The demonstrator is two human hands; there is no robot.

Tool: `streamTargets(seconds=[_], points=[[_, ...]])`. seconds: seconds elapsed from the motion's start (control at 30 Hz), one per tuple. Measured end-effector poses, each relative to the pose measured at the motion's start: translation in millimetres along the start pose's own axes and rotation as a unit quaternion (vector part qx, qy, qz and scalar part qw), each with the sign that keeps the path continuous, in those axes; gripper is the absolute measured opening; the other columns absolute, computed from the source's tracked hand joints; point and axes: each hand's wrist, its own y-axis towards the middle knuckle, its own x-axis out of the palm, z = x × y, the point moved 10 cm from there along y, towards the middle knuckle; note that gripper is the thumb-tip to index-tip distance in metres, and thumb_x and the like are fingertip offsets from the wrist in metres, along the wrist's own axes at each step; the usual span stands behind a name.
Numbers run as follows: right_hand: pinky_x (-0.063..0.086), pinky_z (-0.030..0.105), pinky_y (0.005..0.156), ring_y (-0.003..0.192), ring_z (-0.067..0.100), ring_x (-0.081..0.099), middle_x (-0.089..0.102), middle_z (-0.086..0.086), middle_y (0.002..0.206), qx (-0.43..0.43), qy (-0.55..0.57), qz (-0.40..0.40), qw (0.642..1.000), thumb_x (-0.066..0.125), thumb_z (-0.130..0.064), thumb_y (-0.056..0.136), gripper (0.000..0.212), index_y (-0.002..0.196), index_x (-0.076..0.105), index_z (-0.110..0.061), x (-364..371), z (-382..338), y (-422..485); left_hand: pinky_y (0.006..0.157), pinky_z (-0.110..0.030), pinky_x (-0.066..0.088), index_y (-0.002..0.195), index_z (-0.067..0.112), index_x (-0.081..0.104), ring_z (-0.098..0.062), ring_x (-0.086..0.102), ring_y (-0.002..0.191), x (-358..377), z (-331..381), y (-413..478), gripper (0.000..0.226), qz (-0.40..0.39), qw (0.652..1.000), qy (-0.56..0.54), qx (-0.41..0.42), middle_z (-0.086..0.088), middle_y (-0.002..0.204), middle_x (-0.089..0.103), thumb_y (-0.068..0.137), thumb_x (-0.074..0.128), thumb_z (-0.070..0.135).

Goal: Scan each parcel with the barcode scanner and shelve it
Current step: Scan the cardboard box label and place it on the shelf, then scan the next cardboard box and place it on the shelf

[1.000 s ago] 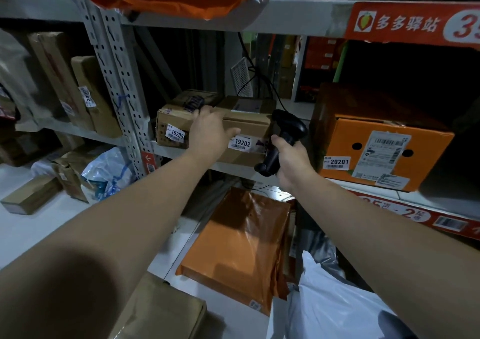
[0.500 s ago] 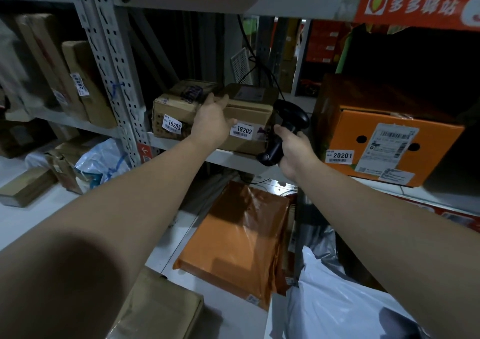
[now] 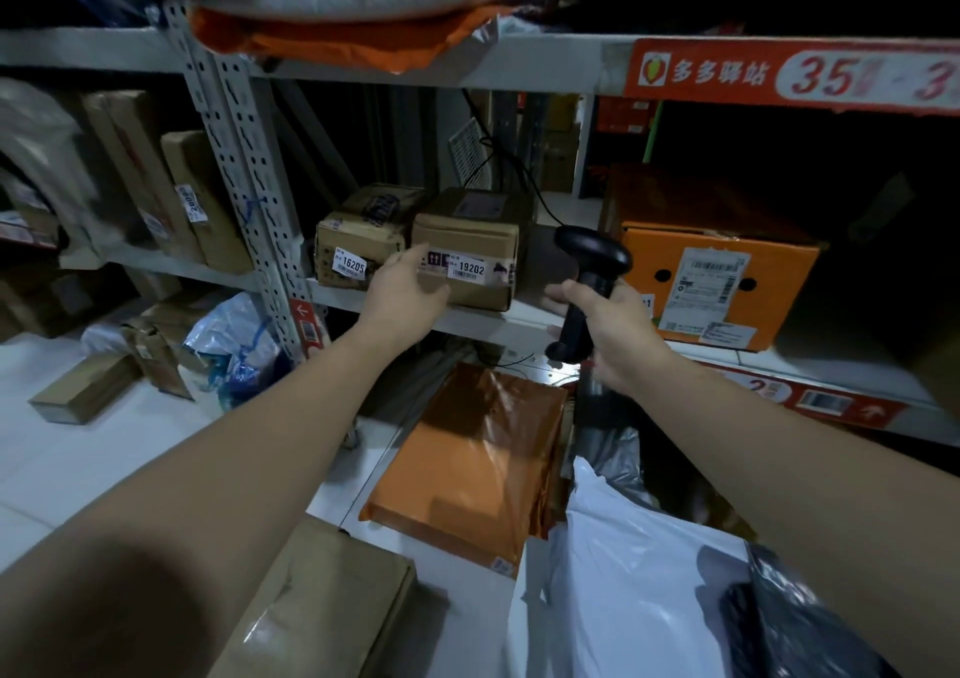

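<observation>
- Our left hand [image 3: 408, 290], fingers loose and holding nothing, sits at the near face of the small brown cardboard box labelled 19202 [image 3: 470, 233]. The box stands on the grey metal shelf [image 3: 483, 321]. We cannot tell whether the hand touches it.
- Our right hand [image 3: 621, 337] grips the black plastic pistol-shaped barcode scanner [image 3: 589, 267], just right of the box.
- We judge the box sits close to the shelf lip, so a careless brush could drag it off.
- The card looks matte, taped and creased, its white label glossy, and the scanner smooth and hard.

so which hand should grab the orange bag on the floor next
Left, probably: the left hand is open and holds nothing, so it can take the orange bag; the right hand grips the scanner.
</observation>
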Motion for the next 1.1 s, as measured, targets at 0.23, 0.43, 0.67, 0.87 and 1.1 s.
streamTargets(seconds=[0.23,0.43,0.67,0.87,1.1], points=[[0.063,0.040,0.080,0.103,0.025,0.078,0.075,0.016,0.119,-0.002,-0.049,0.022,0.999,0.064,-0.015,0.104,0.027,0.128,0.059,-0.006,-61,-19,-70,0.112,-0.034,0.045,0.159,0.023,0.041,-0.027,0.051,0.137,2,39,-72,0.066,-0.025,0.999,-0.043,-0.017,-0.005,0.155,0.049,0.099,0.068,0.032],[0.063,0.046,0.091,0.099,0.021,0.079,0.078,0.010,0.115,0.002,-0.056,0.051,0.997,0.063,-0.013,0.104,0.028,0.132,0.059,-0.013,-126,-36,-145,0.098,-0.026,0.042,0.154,0.024,0.046,-0.026,0.053,0.134,15,82,-140,0.060,-0.039,0.998,-0.056,-0.012,-0.005,0.150,0.054,0.099,0.069,0.033],[0.062,0.045,0.086,0.102,0.023,0.078,0.077,0.010,0.117,-0.020,-0.082,0.075,0.994,0.063,-0.013,0.104,0.035,0.138,0.054,-0.013,-201,-53,-231,0.091,-0.024,0.041,0.150,0.018,0.051,-0.018,0.057,0.130,50,144,-220,0.055,-0.078,0.989,-0.124,-0.021,-0.003,0.145,0.060,0.099,0.071,0.028],[0.062,0.042,0.064,0.090,0.020,0.080,0.078,0.013,0.111,-0.002,-0.083,0.144,0.986,0.066,-0.013,0.102,0.024,0.124,0.060,-0.007,-266,-46,-294,0.112,-0.042,0.048,0.145,0.019,0.056,-0.022,0.059,0.131,94,190,-271,0.054,-0.139,0.975,-0.171,-0.009,-0.005,0.144,0.060,0.096,0.075,0.027],[0.064,0.052,0.080,0.100,0.023,0.078,0.078,0.012,0.111,-0.021,-0.092,0.190,0.977,0.067,-0.011,0.101,0.019,0.114,0.061,-0.023,-319,-49,-351,0.106,-0.034,0.051,0.145,0.021,0.056,-0.018,0.061,0.126,144,232,-319,0.053,-0.212,0.956,-0.202,-0.010,-0.001,0.139,0.063,0.097,0.074,0.028]])
